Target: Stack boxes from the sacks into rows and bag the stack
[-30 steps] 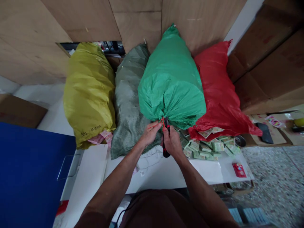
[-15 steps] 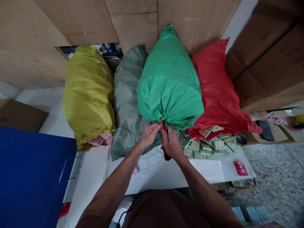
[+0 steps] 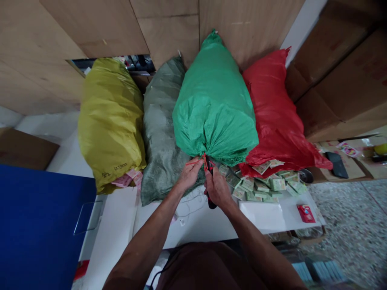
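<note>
Plywood panels, pale brown (image 3: 169, 34), form the wall behind a white bench (image 3: 208, 227). Along the bench lean stuffed plastic sacks, the fullest a bulging bright green sack (image 3: 214, 96), its gathered neck facing the person. To its left are a yellow sack (image 3: 111, 121) and a dull grey-green sack (image 3: 163, 108); to its right, a red sack (image 3: 275, 96) with small green-and-white paper bundles (image 3: 261, 187) heaped at its edge.

Both hands meet just below the green sack's neck. The right hand (image 3: 219, 185) is wrapped around a slim black-and-red hand tool (image 3: 212, 203), type unclear, its head up against the neck. The left hand (image 3: 191, 173) pinches a thin orange-red cord (image 3: 193, 162) between thumb and fingers.

Good control here probably means keeping the cord taut and the left fingertips clear of the tool's head, and keeping the head on the cord alone, so the gathered plastic is not nipped.
</note>
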The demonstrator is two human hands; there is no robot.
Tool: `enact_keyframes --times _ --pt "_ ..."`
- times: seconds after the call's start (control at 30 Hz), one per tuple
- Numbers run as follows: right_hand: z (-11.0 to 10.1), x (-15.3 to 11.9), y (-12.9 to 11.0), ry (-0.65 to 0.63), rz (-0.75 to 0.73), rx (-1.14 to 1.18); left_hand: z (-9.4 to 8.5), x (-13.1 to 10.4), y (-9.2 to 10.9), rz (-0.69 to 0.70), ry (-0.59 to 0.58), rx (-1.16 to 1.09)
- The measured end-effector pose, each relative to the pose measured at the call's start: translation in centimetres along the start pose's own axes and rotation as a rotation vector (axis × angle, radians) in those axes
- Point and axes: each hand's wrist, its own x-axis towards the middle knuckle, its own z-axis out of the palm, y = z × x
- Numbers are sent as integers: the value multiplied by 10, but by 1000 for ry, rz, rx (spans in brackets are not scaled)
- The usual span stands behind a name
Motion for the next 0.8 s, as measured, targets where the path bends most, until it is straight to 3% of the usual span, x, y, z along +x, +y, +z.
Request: enact_keyframes --times 0.2,0.63,0.8 --pt "5 -2 6 8 -16 1 1 -1 0 0 -11 -47" --pt "17 -9 9 23 36 54 14 -5 -7 -117 97 -218" --pt "13 -11 10 19 33 218 16 -5 -18 -183 106 -351"
